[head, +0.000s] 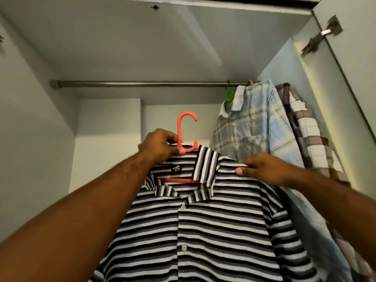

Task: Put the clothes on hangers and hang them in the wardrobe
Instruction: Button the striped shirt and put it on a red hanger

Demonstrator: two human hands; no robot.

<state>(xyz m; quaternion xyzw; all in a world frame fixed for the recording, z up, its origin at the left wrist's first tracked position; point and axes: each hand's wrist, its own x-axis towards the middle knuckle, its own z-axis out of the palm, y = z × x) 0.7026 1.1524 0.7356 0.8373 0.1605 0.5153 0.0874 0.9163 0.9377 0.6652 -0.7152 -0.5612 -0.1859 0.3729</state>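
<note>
On the head camera, I judge the job partway done. A blue plaid shirt and a brown checked shirt already hang on the rail at two o'clock. The striped shirt sits on its orange hanger at centre, with the hook below the rail, not yet hung. Both arms reach up from seven and four o'clock. The left hand pinches the hanger's neck at the collar, and the right hand grips the striped shoulder.

Metal hinge upper right, motion-blurred, detail unclear. Small dark fitting top centre-left, kind unclear. Dark metal bit at left edge, cut off.
</note>
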